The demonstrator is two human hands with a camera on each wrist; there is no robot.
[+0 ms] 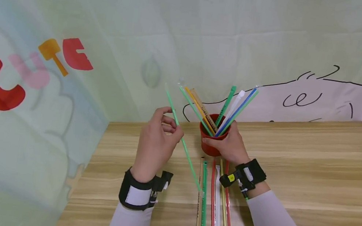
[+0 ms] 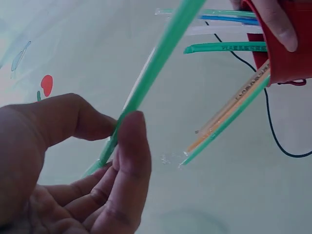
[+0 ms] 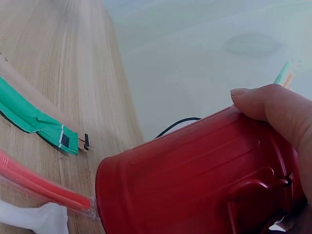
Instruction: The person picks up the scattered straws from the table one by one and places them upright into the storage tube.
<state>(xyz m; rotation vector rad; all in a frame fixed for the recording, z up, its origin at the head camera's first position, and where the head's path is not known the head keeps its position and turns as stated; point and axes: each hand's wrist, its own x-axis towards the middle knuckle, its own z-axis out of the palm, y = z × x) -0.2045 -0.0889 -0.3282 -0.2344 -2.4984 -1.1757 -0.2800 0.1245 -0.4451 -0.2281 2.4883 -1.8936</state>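
Observation:
Between thumb and fingertips my left hand (image 1: 156, 145) pinches a green drinking straw (image 1: 187, 154) in a see-through sleeve, held slanting above the table to the left of a red metal bucket (image 1: 209, 148). My right hand (image 1: 233, 145) grips that small bucket around its right side, with the thumb across the front near the rim. Several wrapped straws lean out of it: green, orange and brown paper ones (image 2: 229, 102) to the left, a dark green one (image 1: 226, 105), a white one (image 1: 236, 102) and a blue one (image 1: 245, 102) to the right. The straws' lower ends are hidden inside.
Several wrapped straws lie side by side on the wooden table (image 1: 310, 178) in front of the bucket: brown (image 1: 197, 221), green (image 1: 203, 207), red (image 1: 213, 201), white and yellow among them. A printed cloth backdrop (image 1: 208, 38) hangs behind the table and at its left.

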